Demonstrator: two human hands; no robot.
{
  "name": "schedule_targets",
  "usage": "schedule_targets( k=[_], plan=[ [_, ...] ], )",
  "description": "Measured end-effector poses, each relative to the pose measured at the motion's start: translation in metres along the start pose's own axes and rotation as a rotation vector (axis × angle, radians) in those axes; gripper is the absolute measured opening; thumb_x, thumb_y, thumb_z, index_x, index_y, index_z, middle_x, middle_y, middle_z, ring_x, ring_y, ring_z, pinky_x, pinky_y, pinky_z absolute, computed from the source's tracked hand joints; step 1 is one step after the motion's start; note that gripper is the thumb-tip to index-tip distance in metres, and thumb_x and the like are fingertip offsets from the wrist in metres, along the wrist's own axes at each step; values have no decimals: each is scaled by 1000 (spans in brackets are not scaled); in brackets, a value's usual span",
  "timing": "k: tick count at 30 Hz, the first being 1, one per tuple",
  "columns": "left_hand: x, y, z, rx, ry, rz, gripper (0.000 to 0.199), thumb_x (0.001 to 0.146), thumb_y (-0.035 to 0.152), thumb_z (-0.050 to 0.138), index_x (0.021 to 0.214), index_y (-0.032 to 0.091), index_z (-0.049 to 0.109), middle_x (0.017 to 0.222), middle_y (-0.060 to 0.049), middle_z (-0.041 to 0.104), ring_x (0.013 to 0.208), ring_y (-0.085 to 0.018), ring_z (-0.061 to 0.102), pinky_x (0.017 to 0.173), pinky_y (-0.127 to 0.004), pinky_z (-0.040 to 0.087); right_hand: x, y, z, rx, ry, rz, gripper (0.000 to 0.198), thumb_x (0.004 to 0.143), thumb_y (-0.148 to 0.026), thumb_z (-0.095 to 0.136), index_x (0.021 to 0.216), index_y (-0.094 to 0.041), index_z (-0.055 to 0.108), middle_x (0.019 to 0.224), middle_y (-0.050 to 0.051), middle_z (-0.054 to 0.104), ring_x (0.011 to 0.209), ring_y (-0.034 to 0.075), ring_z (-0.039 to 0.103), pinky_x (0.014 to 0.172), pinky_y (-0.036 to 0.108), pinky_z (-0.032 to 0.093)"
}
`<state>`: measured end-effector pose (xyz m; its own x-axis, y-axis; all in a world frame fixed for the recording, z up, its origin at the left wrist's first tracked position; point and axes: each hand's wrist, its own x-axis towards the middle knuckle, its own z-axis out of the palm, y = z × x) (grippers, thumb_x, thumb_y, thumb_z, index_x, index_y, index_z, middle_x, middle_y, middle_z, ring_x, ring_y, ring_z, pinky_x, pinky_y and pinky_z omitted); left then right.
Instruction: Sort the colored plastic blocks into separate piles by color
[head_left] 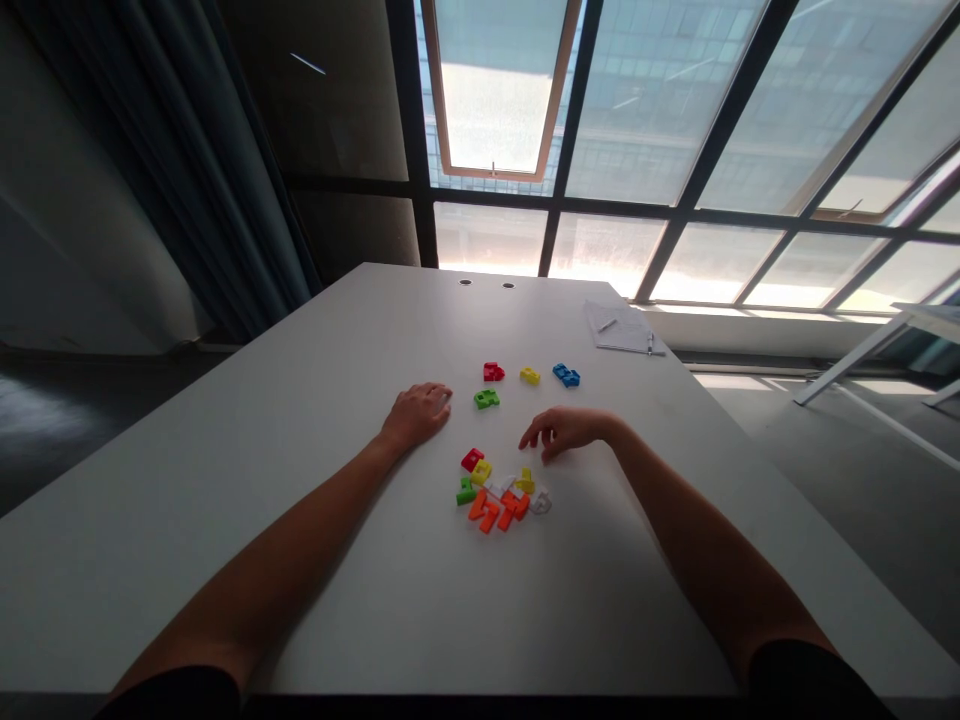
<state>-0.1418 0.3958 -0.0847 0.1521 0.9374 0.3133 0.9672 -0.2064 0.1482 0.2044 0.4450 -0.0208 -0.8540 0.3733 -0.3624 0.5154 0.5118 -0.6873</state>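
Left arm: black cloth sleeve, curved hem, at near edge of white flat-topped table, toward left corner. Right arm: matching black cloth sleeve, hem likewise curved, at same edge toward right corner. Fabric looks plain, matte; weave too dark to tell. Left hand and right hand bare, arms bare up to hems.

White table: mixed block pile; 4 separate colored clumps beyond; paper near right edge.
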Motion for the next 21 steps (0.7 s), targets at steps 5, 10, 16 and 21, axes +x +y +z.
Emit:
schedule_targets(
  k=[5,10,16,21],
  plan=[
    [0,1,-1,-3,-4,5,37,98,34,53,130,25,70,140,-10,68,127,-30,62,106,-48,52,8,-6,9,-50,-62,-23,30,79,-29,84,109,-23,85,108,4,76,86,16,64,76,23,50],
    [0,2,-2,-5,-2,5,37,98,34,54,129,26,70,139,-11,68,127,-31,62,106,-49,52,4,-2,4,-44,23,26,33,78,-28,84,111,-23,84,109,4,76,88,17,64,77,24,50],
    [0,1,-1,-5,1,1,36,98,34,54,128,26,70,139,-10,69,126,-30,62,106,-48,52,-2,-11,5,-10,-74,-26,47,77,-37,87,122,-26,81,107,4,74,88,17,63,76,24,49],
    [-1,1,-1,-9,0,2,36,98,34,54,128,26,70,140,-10,68,126,-30,63,105,-48,52,11,-5,12,-46,-91,-37,31,78,-39,86,105,-22,85,99,3,75,85,17,64,74,24,48]
  ],
)
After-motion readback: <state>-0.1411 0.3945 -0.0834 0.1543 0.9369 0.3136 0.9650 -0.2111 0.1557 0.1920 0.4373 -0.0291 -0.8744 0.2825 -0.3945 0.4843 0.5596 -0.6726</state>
